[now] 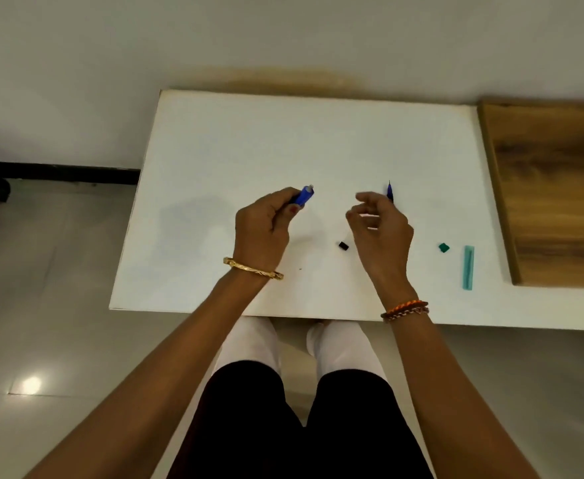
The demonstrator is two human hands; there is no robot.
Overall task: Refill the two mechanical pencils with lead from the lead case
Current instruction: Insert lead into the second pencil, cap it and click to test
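My left hand (261, 224) grips a blue mechanical pencil (303, 195), whose open back end points up and to the right. My right hand (378, 226) hovers beside it with its fingers curled and its fingertips close together; whether they pinch a lead is too small to tell. A second blue pencil (390, 190) lies on the white table (283, 140) behind my right hand, its tip pointing away and most of it hidden. A small black cap (343, 245) lies between my hands. The teal lead case (468, 267) and its green lid (443, 247) lie apart at the right.
A wooden board (556, 188) covers the table's right end, just past the lead case. The table's front edge runs close above my knees. Grey tiled floor lies to the left.
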